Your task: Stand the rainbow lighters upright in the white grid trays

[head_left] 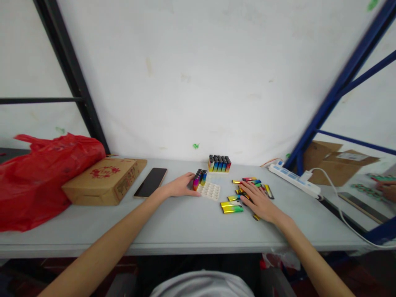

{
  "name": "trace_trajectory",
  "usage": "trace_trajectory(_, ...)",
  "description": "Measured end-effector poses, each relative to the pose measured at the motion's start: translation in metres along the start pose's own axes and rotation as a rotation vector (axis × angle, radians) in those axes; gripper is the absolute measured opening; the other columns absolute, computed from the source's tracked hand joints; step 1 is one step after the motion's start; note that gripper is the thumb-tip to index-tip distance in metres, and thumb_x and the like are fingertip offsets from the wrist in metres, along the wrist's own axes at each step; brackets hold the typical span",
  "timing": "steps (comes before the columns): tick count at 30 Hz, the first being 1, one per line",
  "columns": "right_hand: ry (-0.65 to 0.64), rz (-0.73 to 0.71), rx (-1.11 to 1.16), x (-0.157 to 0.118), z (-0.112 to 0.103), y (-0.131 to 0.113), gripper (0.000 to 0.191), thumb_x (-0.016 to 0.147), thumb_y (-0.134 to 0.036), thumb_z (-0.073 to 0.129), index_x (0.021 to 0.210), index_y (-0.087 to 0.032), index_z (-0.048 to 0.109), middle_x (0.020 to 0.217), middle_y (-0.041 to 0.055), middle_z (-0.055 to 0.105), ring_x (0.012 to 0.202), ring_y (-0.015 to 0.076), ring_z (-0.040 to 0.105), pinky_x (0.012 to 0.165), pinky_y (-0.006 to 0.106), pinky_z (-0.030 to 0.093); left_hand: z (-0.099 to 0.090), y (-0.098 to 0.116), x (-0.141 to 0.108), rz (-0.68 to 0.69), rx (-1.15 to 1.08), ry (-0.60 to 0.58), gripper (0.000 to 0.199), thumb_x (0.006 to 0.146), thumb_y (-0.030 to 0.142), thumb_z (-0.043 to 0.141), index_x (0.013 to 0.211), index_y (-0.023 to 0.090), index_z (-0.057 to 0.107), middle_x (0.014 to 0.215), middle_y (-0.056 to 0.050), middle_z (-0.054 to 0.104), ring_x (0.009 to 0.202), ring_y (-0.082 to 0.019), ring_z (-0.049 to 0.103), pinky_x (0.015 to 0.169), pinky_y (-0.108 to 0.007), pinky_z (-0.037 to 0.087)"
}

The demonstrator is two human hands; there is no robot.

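Curling the left hand (182, 185) round upright lighters (196, 180) at the left end of the white tray (213, 191), unclear if clamped; resting the right hand (261, 204), with thumb and fingers apart, over scattered lighters (232, 209) beside it, best handled lightly without jogging the tray

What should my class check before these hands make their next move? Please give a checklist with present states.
1. Left hand at the white tray's left side: ok.
2. Lighters in that tray standing upright: ok.
3. Open cups visible in the tray: ok.
4. Loose lighters neatly lined up: not ok, scattered.
5. Right hand gripping a lighter: cannot tell.
6. Phone apart from the lighters: ok.
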State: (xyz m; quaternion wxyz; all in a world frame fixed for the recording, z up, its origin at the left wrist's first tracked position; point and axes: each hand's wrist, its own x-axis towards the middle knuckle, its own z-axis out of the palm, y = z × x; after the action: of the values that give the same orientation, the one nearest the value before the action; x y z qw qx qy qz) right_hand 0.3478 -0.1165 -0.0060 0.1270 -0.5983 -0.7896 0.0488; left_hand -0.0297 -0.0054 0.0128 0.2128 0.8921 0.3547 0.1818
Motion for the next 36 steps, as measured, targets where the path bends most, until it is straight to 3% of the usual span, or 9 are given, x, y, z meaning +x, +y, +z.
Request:
trace_trajectory(8,-0.056,0.021,-0.076,0.04,0.009,-0.002,0.072,0.1,-0.071,0.027,0.159,-0.03,0.039,0.169,0.0082,0.025,0.157,0.0318,0.018,0.124,0.063,0.014,-0.001,0.002,-0.002,-0.008,-0.009,0.003,0.083,0.072,0.068,0.077,0.134,0.016,0.059,0.143,-0.016,0.057,0.128,-0.035,0.056,0.115,-0.044,0.041)
trace_trajectory(14,-0.063,0.065,-0.104,0.045,0.016,-0.011,0.076,0.1,-0.072,0.022,0.162,-0.029,0.032,0.17,0.0094,0.02,0.158,0.0322,0.013,0.121,0.069,0.007,-0.001,0.003,-0.002,-0.01,-0.012,0.01,0.084,0.071,0.068,0.078,0.135,0.017,0.059,0.143,-0.016,0.058,0.129,-0.036,0.056,0.115,-0.045,0.041)
trace_trajectory(21,-0.087,0.168,-0.11,0.055,0.023,-0.024,0.089,0.094,-0.08,0.026,0.165,-0.026,0.019,0.171,0.0189,0.011,0.158,0.0385,0.003,0.117,0.073,0.002,0.0,0.0,-0.001,-0.005,0.003,-0.004,0.085,0.073,0.065,0.078,0.138,0.014,0.056,0.144,-0.018,0.056,0.131,-0.035,0.054,0.118,-0.045,0.038)
trace_trajectory(26,-0.072,0.173,-0.079,0.055,0.025,-0.03,0.088,0.094,-0.08,0.026,0.165,-0.028,0.023,0.17,0.019,0.016,0.158,0.0384,0.003,0.119,0.071,0.003,0.0,-0.001,-0.002,0.006,0.004,-0.001,0.084,0.075,0.065,0.078,0.139,0.016,0.055,0.144,-0.016,0.056,0.131,-0.034,0.054,0.118,-0.045,0.038)
trace_trajectory(29,0.007,0.153,0.005,0.051,0.019,-0.028,0.078,0.099,-0.074,0.021,0.163,-0.028,0.028,0.169,0.0159,0.023,0.158,0.0347,0.01,0.12,0.07,0.008,0.0,-0.002,-0.002,-0.001,0.004,-0.001,0.082,0.075,0.065,0.077,0.138,0.017,0.056,0.143,-0.015,0.057,0.13,-0.034,0.055,0.117,-0.044,0.039)
trace_trajectory(31,0.137,0.156,0.061,0.051,0.011,-0.02,0.07,0.103,-0.066,0.017,0.16,-0.029,0.034,0.167,0.0141,0.029,0.156,0.033,0.019,0.12,0.071,0.012,0.0,-0.001,-0.002,-0.012,0.018,-0.013,0.082,0.075,0.066,0.076,0.137,0.016,0.057,0.142,-0.016,0.056,0.13,-0.034,0.055,0.117,-0.044,0.039)
trace_trajectory(36,0.473,0.219,0.06,0.057,-0.007,0.026,0.056,0.104,-0.048,0.028,0.145,-0.019,0.054,0.154,0.0183,0.048,0.145,0.0343,0.041,0.117,0.067,0.028,0.001,-0.002,-0.001,-0.002,0.004,0.001,0.082,0.074,0.067,0.077,0.136,0.016,0.058,0.141,-0.016,0.057,0.129,-0.036,0.056,0.116,-0.044,0.041)
